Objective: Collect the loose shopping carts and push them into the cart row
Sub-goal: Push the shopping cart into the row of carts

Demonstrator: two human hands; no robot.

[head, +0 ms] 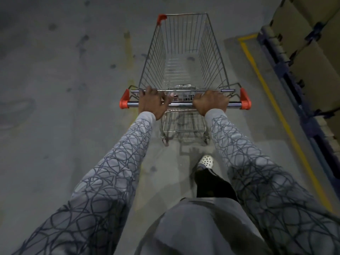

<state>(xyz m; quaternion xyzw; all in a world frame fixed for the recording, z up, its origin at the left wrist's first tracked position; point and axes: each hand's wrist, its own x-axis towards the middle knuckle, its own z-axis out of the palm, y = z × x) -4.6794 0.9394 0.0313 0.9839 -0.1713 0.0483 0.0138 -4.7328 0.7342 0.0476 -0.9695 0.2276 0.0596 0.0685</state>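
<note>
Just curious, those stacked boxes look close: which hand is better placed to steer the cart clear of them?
Probably the right hand: it wraps the handle bar nearest the boxes, so pushing there swings the cart left. The left hand holds it too.

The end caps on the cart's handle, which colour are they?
The end caps are orange-red, clearest in the head view.
</note>
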